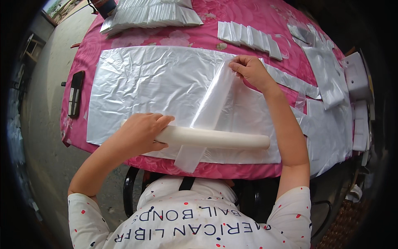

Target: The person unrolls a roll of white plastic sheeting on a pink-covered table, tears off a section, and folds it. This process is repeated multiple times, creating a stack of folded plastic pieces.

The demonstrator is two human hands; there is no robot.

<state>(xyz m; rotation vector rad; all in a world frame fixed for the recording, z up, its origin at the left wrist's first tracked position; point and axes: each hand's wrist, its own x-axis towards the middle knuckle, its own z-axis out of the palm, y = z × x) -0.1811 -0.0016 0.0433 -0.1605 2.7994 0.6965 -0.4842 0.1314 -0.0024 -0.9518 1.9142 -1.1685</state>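
A white cylindrical rod (232,140), like a rolling pin, lies across a long strip of clear plastic film (212,99). My left hand (143,130) is wrapped round the rod's left end. My right hand (250,71) pinches the far end of the film strip between thumb and fingers. The strip runs slanting from that pinch, under the rod, to its near end, which hangs over the table's front edge. Beneath both lies a large silvery plastic sheet (137,87), wrinkled in places.
A pink floral cloth (174,40) covers the table. Stacks of folded plastic bags (153,16) stand at the far left, with a smaller row (248,38) to their right. More plastic (325,74) lies at the right, beside white boxes (356,76). A dark phone-like object (76,94) rests at the left edge.
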